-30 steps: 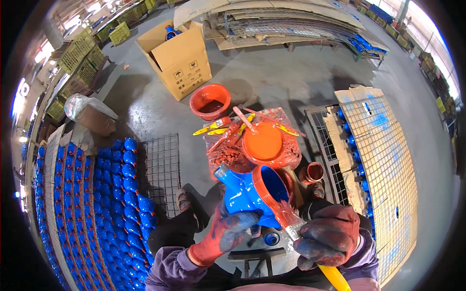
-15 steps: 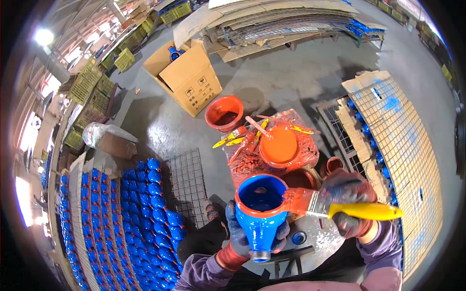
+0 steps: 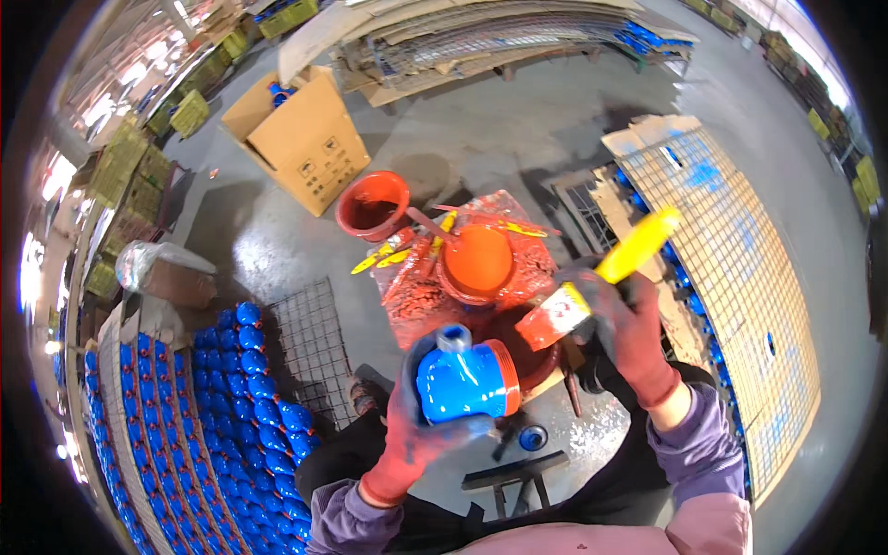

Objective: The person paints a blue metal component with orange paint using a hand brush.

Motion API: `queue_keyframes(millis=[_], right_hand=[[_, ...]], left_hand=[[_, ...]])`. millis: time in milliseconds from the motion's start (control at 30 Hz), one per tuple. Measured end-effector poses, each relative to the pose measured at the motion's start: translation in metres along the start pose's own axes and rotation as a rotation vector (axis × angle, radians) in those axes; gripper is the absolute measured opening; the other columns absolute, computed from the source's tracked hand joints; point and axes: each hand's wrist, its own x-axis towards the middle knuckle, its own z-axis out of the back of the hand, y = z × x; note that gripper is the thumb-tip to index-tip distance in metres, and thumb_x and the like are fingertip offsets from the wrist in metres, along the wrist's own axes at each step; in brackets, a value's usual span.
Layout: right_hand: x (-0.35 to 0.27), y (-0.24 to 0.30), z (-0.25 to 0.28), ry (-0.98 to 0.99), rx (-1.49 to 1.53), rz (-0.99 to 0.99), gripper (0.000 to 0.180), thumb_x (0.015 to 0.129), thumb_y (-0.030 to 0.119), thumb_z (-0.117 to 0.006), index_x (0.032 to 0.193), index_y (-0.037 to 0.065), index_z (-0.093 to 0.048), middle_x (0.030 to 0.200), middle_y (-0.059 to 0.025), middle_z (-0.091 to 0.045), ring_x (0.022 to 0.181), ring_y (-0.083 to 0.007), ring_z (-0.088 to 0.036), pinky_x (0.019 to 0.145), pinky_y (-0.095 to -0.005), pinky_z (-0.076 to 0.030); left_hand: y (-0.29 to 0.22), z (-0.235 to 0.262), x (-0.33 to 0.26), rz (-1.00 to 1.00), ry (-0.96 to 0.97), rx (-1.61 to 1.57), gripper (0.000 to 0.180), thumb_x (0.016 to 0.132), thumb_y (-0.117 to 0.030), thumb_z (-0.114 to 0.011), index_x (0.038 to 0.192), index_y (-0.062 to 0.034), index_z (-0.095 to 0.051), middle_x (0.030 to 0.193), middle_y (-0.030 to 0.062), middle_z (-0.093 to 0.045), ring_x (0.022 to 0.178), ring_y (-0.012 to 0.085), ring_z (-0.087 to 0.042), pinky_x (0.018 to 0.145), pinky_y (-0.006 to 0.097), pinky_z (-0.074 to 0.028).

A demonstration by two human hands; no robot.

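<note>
The left hand [image 3: 407, 435], in a stained red glove, is clasped around a blue cast fitting [image 3: 462, 381] with an orange-red painted rim, holding it up in front of the body; the right hand [image 3: 634, 338], also gloved, is clenched on the yellow handle of a paintbrush [image 3: 592, 287] whose bristles, loaded with orange-red paint, hang just beside the fitting's rim, up and to its right, not quite touching it; to paint that rim well, it seems wise to keep the fitting tilted so the edge faces the brush, turn it slowly in the left hand and lay thin strokes so no paint runs onto the blue body; the fitting thus sits in the left hand, close under the brush tip; just beyond stands an open can of orange paint [image 3: 476, 264] on a paint-smeared sheet, a red bucket [image 3: 370, 205] beside it; rows of blue fittings [image 3: 185, 416] lie on the floor at the left.
</note>
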Motion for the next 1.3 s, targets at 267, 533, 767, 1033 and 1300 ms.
queue_keyframes(millis=[267,533,767,1033,1300], right_hand=[[0.016,-0.007,-0.004,0.287,-0.674,0.137,0.031,0.082,0.035,-0.062,0.081,0.004,-0.065,0.064,-0.0167,-0.059,0.063,-0.0353,-0.060,0.057,-0.0396,-0.047],[-0.005,0.013,-0.015,0.308,-0.944,0.668,0.027,0.078,0.030,-0.065,0.081,0.004,-0.062,0.060,-0.0120,-0.054,0.053,-0.0307,-0.056,0.049,-0.0403,-0.042],[-0.027,0.009,-0.012,0.311,-1.073,1.071,0.028,0.066,0.031,-0.073,0.085,0.013,-0.063,0.080,-0.0022,-0.060,0.067,-0.0190,-0.055,0.066,-0.0357,-0.044],[-0.015,0.000,-0.001,0.265,-0.618,0.913,0.031,0.077,0.024,-0.066,0.099,0.004,-0.059,0.089,-0.0124,-0.065,0.077,-0.0277,-0.063,0.073,-0.0382,-0.049],[-0.022,-0.025,-0.019,0.167,0.212,0.362,0.027,0.089,0.011,-0.054,0.111,-0.004,-0.054,0.104,-0.0148,-0.061,0.094,-0.0211,-0.061,0.082,-0.0345,-0.050]], left_hand=[[0.009,-0.017,-0.005,-0.384,0.118,0.922,0.089,0.051,-0.034,-0.086,0.122,0.0003,-0.045,0.110,0.0174,-0.055,0.096,0.0348,-0.059,0.083,0.041,-0.048],[0.014,-0.011,-0.008,-0.382,0.155,1.137,0.099,0.050,-0.042,-0.082,0.130,-0.0028,-0.040,0.118,0.0186,-0.050,0.105,0.0346,-0.054,0.088,0.045,-0.043],[0.018,-0.003,0.000,-0.239,0.121,0.925,0.098,0.056,-0.046,-0.083,0.131,-0.0014,-0.037,0.116,0.0197,-0.051,0.102,0.0363,-0.055,0.086,0.043,-0.044],[0.003,-0.003,-0.004,0.258,0.159,-0.168,0.070,0.075,-0.020,-0.073,0.133,-0.0009,-0.038,0.123,0.0096,-0.053,0.109,0.0221,-0.056,0.092,0.035,-0.045],[0.031,-0.007,-0.029,0.386,0.184,-0.735,0.075,0.087,-0.053,-0.040,0.141,-0.0004,-0.030,0.137,0.0202,-0.042,0.119,0.0330,-0.050,0.100,0.045,-0.042]])
